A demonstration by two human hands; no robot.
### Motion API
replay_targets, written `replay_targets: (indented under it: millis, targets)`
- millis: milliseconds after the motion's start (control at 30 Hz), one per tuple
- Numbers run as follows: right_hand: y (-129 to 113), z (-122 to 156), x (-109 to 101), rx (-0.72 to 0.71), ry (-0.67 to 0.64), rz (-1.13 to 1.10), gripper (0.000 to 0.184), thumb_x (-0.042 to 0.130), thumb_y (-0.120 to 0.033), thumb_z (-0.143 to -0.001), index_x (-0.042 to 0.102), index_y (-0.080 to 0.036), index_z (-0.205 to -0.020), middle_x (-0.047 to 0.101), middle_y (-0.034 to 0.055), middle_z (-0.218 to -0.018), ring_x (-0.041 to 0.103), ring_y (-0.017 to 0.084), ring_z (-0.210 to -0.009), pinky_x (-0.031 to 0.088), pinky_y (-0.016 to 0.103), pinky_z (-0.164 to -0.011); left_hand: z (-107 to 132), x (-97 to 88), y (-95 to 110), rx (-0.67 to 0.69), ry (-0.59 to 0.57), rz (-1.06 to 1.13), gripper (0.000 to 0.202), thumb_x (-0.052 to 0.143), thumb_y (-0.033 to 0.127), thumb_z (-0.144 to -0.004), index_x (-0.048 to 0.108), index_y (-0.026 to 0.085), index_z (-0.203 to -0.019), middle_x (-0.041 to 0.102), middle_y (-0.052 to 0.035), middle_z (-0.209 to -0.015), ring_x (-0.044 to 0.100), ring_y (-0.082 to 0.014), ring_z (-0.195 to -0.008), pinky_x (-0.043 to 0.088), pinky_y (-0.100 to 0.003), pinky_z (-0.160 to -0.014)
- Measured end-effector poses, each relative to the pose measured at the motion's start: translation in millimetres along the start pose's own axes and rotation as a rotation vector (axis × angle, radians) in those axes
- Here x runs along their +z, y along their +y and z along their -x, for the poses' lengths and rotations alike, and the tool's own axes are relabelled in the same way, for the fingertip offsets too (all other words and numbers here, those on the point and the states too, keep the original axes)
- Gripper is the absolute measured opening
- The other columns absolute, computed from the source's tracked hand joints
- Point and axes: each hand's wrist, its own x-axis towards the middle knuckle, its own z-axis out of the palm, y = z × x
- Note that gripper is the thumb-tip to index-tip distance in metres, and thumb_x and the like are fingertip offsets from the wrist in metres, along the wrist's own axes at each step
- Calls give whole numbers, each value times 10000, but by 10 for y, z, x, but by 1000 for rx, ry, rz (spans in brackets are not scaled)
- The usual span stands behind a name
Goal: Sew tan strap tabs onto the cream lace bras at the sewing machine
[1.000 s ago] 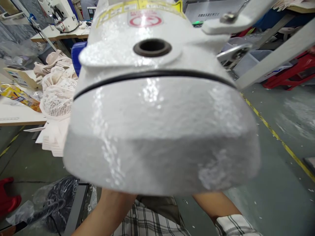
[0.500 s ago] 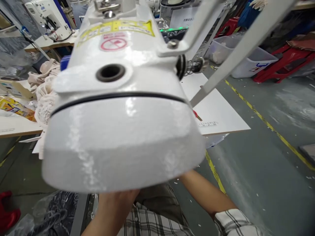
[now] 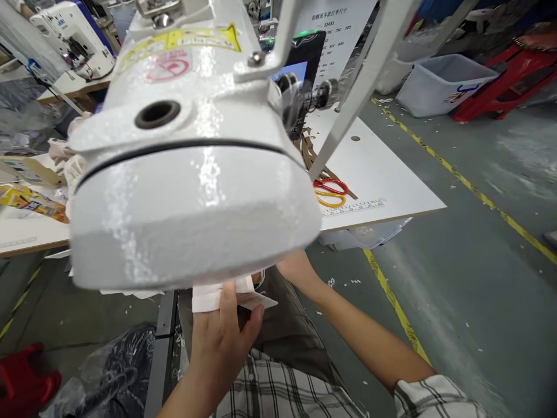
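Note:
A white sewing machine head fills the middle of the view and hides much of what lies under it. Below its front edge, my left hand pinches a thin white folded piece between thumb and fingers. Whether that piece is cloth or paper I cannot make out. My right hand reaches in under the machine's right side. Its fingers are hidden behind the machine, and so is anything in them.
Scissors with red and yellow handles lie by a clear ruler and brown strips on the white table. Yellow snack packaging is at left. A grey bin and red stools stand on the floor.
The view has shifted, so the machine sits further left and higher. My left hand and the white piece now show below the machine; the scissors and small screen have come into fuller view.

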Motion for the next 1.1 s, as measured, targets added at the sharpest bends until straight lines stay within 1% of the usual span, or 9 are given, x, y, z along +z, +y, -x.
replay_targets:
  millis: [233,367,433,567,667,767,867,1000,1100]
  targets:
    - [2,567,-43,76,-36,-49,388,559,-541,-907,557,-209,-1109,627,75,-1012,612,204,-944,478,243,-607,197,69,223,16,36,-12,942,659,377,-868,124,-4,-1543,527,-287,-1394,520,-401,-1297,526,-480,-981]
    - [-63,888,-39,133,-136,-106,336,609,-500,-890,600,-214,-1066,646,52,-994,604,193,-918,504,272,-718,438,61,549,77,20,57,899,652,339,-869,156,10,-1543,556,-273,-1370,520,-393,-1300,547,-450,-964]
    - [-66,986,-61,210,-135,-247,295,578,-484,-912,628,-206,-998,647,30,-911,601,169,-837,505,286,-765,539,12,598,61,-63,199,870,614,352,-891,148,7,-1539,624,-270,-1277,625,-360,-1180,592,-405,-862]
    - [-111,1061,-131,323,-128,-411,297,629,-471,-867,655,-186,-949,648,21,-864,585,149,-754,491,266,-699,515,-206,421,6,-168,537,517,519,195,-935,396,151,-1434,753,-72,-889,726,-166,-774,580,-227,-658]
    - [-211,1066,-134,208,-436,-331,203,622,-363,-874,681,-174,-920,649,14,-853,591,153,-786,489,264,-724,346,-351,283,150,-29,439,389,500,106,-903,546,181,-1283,716,-124,-1113,685,-224,-1035,558,-352,-895]
    - [-248,1072,-91,-102,-579,-1,142,549,-202,-894,683,-171,-858,642,13,-838,585,148,-805,464,253,-742,224,-328,217,200,-93,242,235,447,181,-937,663,159,-1027,731,-109,-876,700,-232,-809,562,-348,-726]
    - [-144,1058,-28,-371,-425,507,200,498,-183,-938,654,-170,-814,626,28,-773,536,144,-714,390,266,-643,199,-154,138,-62,-267,324,429,349,288,-992,594,186,-655,596,-41,-517,565,-165,-471,426,-262,-488]
    - [70,973,52,-608,-196,719,251,484,-238,-981,641,-190,-792,604,8,-690,480,137,-621,331,291,-604,203,97,45,-570,-671,1231,523,341,553,-975,609,177,-729,552,-14,-509,561,-157,-514,490,-292,-598]
    - [141,948,66,-644,-118,651,203,522,-240,-965,680,-208,-841,641,15,-753,538,149,-698,388,293,-676,230,200,52,-853,-609,1664,479,606,627,-822,570,168,-691,492,20,-545,508,-124,-530,487,-291,-627]
